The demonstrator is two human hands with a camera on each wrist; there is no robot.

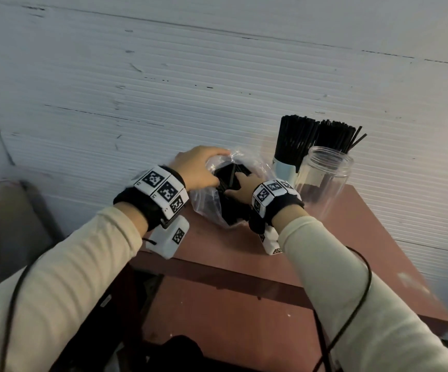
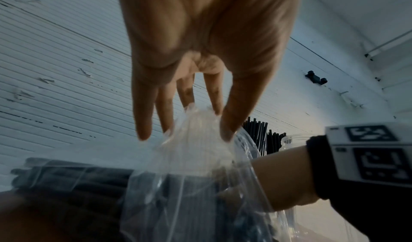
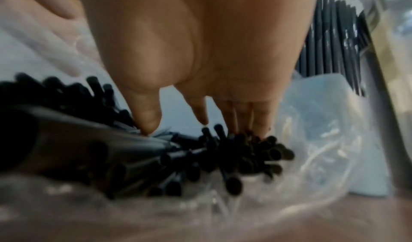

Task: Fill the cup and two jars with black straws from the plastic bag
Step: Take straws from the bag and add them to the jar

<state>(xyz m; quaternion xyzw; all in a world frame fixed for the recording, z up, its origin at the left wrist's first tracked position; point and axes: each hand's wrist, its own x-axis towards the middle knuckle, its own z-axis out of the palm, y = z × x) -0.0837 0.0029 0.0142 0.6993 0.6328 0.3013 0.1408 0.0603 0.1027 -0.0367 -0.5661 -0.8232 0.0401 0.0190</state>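
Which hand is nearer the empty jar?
Right. The right hand reaches into the bag beside the empty jar; the left hand holds the bag's far side.

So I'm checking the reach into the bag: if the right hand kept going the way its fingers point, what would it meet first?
Most likely the black straws in the plastic bag: the right hand points fingers-down at their open ends, and its fingertips look as if they already touch them.

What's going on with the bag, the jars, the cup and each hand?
plastic bag: open, straws inside
clear jar: upright, empty
cup: full of straws
far jar: straws sticking up, jar itself hidden
left hand: holding bag's mouth
right hand: reaching among bag's straws
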